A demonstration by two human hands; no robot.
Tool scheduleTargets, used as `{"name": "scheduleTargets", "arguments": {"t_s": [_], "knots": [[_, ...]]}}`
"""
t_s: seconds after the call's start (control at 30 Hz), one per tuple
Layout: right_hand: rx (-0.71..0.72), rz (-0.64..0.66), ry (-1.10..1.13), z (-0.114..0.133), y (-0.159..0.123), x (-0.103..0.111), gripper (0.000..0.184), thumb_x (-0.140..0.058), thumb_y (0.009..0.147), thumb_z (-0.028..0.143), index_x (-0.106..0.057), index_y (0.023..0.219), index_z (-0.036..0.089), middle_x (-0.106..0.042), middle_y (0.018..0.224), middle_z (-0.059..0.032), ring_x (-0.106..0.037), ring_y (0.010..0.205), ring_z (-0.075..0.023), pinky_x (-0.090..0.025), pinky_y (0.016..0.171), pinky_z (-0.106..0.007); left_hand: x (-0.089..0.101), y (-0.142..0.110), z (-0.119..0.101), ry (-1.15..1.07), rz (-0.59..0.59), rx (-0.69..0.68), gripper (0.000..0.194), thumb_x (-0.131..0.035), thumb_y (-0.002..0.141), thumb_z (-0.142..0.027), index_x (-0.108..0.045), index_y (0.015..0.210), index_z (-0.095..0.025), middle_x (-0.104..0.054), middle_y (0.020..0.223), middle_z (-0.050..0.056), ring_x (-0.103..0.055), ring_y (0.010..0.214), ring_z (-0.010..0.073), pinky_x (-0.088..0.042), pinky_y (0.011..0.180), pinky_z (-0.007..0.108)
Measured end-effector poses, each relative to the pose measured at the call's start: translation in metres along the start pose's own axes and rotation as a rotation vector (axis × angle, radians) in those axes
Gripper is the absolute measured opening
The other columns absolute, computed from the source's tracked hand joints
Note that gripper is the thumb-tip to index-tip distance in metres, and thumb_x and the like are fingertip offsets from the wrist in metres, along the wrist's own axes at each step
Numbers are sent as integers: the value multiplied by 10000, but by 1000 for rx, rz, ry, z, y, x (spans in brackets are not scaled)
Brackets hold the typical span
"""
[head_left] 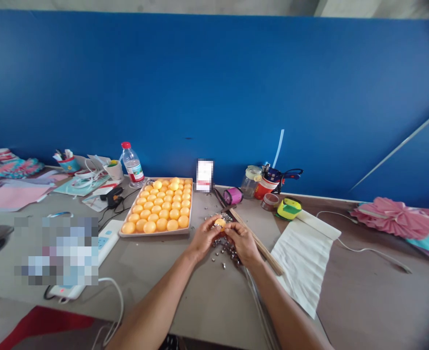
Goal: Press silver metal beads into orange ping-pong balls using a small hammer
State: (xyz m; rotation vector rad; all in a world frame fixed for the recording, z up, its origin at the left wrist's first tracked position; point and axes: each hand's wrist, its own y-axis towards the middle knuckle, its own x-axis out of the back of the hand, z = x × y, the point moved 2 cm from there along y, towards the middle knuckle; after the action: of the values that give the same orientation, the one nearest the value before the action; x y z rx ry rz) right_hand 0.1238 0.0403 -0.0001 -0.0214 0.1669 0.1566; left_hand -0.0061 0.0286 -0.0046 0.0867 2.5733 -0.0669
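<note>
Between my two hands, above the middle of the desk, is an orange ping-pong ball (219,222). My left hand (204,238) grips it from the left with curled fingers. At the ball's right side, the fingertips of my right hand (242,241) are pinched together; what lies between them is too small to make out. Small shiny metal beads or bells (226,249) are scattered in a heap under and around both hands. Left of my hands, a shallow box (156,235) holds rows of the same orange balls (162,224), a few lying on top.
Thin wooden sticks (260,239) lie beside my right hand, with white cloth (303,255) further right. Behind stand a phone (204,176), a purple spool (233,196), a jar (251,182) and a yellow-green tape measure (289,208). At left are a bottle (133,165) and a power strip (107,241).
</note>
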Motion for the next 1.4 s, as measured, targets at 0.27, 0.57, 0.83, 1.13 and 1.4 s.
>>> {"name": "scheduleTargets", "arguments": {"t_s": [0.27,0.57,0.83,1.13,1.4], "knots": [[6,8,-31,-5,2,1,285,-698,644,412,-604,738,160,-474,522,56,-382,489,-78,-289,489,-216,-1,-1,-2,68,-24,-14,408,-729,675,-259,-647,1067,-181,-636,1006,67,-572,904,194,-462,829,316],[4,17,-7,-7,1,0,287,-677,668,431,-589,760,174,-477,549,54,-389,502,-86,-312,506,-219,1,0,0,41,-61,-18,386,-734,661,-226,-665,1038,-184,-660,1002,67,-579,950,221,-450,872,324],[19,52,55,-9,1,0,266,-678,686,408,-585,740,166,-509,585,41,-397,514,-78,-318,517,-217,0,-2,-3,91,-62,-31,372,-725,668,-224,-669,1034,-184,-668,997,64,-574,977,235,-442,890,338],[49,-14,-31,-9,0,-2,201,-626,711,368,-553,707,181,-473,527,58,-387,482,-89,-313,502,-232,-2,-5,-9,286,-61,-121,381,-730,660,-242,-677,1034,-199,-664,1043,62,-547,1043,258,-409,930,333],[29,-118,8,-15,0,-7,219,-636,697,367,-522,779,200,-512,575,55,-432,483,-100,-333,481,-234,-1,-4,-1,375,-70,-136,373,-698,707,-280,-662,1068,-198,-640,1106,66,-538,1063,239,-386,955,320]]}}
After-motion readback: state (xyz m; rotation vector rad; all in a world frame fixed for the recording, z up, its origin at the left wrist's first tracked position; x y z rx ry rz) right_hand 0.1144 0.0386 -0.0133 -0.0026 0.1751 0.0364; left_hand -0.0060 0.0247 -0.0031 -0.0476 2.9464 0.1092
